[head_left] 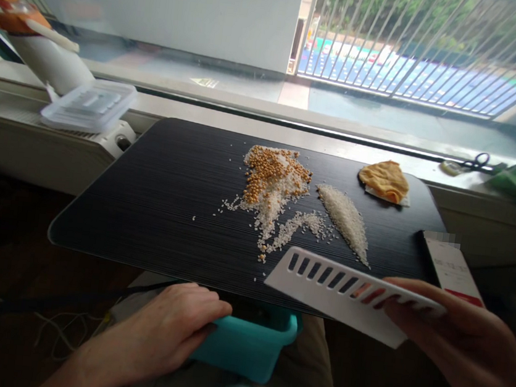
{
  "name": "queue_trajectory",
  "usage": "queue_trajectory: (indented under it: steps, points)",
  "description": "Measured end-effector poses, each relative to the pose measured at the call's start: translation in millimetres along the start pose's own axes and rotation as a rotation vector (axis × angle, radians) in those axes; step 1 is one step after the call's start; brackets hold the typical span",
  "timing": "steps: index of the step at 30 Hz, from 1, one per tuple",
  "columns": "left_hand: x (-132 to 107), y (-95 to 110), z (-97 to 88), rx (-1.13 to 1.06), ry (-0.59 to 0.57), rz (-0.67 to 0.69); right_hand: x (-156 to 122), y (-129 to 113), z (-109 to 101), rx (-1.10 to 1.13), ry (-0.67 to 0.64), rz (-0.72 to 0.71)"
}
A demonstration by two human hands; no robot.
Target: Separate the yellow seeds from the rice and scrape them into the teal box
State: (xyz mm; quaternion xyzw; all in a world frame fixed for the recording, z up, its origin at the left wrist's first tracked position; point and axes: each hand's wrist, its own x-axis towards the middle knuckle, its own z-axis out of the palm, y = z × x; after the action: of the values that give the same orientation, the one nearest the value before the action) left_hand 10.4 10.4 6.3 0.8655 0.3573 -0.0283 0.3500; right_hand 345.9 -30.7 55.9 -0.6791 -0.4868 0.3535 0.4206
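My right hand (450,343) is closed around the near end of the scraper (321,289), a white thing with a row of slots, some of my fingers showing through them. I have it tilted over the near edge of the table (154,200), its free end pointing towards the grains. With my left hand (173,320) I have hold of the rim of the bin (245,344), fingers bent over it; the bin is turquoise and sits at my lap, just below the table's edge. (How my left thumb lies on it, I cannot tell.)

The beans (260,172) lie heaped near the middle of the table's far half, mixed with white rice (346,222). From that heap the rice trails towards me, with a few beans at the tail, and a curved line of it branches to the right. A separate long ridge of rice slants down on the right, apart from the heap, close to the scraper.

Beyond the ridge, near the far right corner, lies a yellow cloth (384,178). The phone (454,269) lies at the right edge, just past my right hand.
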Motion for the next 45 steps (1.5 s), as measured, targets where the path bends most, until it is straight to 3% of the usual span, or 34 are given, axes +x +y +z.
queue_trajectory:
  steps: [3, 8, 17, 25, 30, 33, 37, 42, 45]
  points:
    - [0, -1, 0.9, -0.001, -0.002, 0.002, 11, 6, 1, -0.019, 0.026, -0.052]
    - [-2, -1, 2.0, 0.005, 0.008, 0.005, 24, 10, 7, -0.065, -0.112, -0.127]
    - [-1, -1, 2.2, 0.022, 0.021, 0.014, 25, 5, 14, -0.079, -0.136, -0.192]
    - [-11, -7, 0.6, 0.026, 0.080, 0.026, 28, -7, 36, -0.087, -0.384, -0.246]
    - [-17, -5, -4.3, 0.033, 0.085, 0.004, 27, -16, 40, -0.113, -0.370, -0.293]
    - [-15, -2, -6.4, 0.027, 0.055, -0.021, 20, -19, 39, -0.142, -0.428, -0.295]
    - [-12, -4, -3.7, 0.026, 0.062, 0.008, 8, -13, 35, -0.096, -0.284, -0.163]
    - [-11, -7, 0.2, 0.028, 0.077, 0.029, -3, 11, 31, -0.008, -0.115, -0.048]
    - [-9, -5, -0.3, 0.020, 0.073, 0.031, -7, 21, 25, 0.043, 0.057, 0.023]
